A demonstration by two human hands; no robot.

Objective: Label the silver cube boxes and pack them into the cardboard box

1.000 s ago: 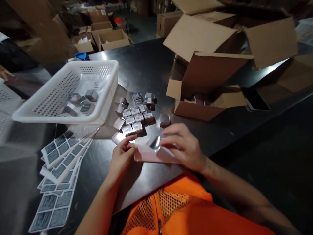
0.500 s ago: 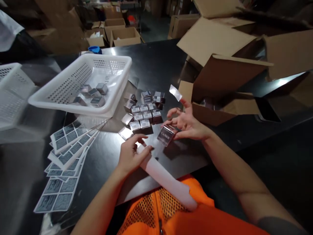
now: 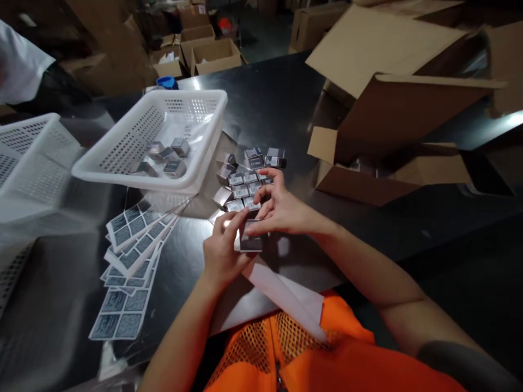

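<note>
Small box point(image 3: 250, 241) lies flat, long axis toward 3 o'clock; left hand point(image 3: 223, 251) and right hand point(image 3: 277, 209) pinch it with curled fingers

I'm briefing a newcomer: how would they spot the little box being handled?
Start at the white perforated plastic basket on the black table; right of it lies a cluster of small silver boxes. Just nearer the person, one small dark box sits apart, pinched between left hand and right hand.
</note>
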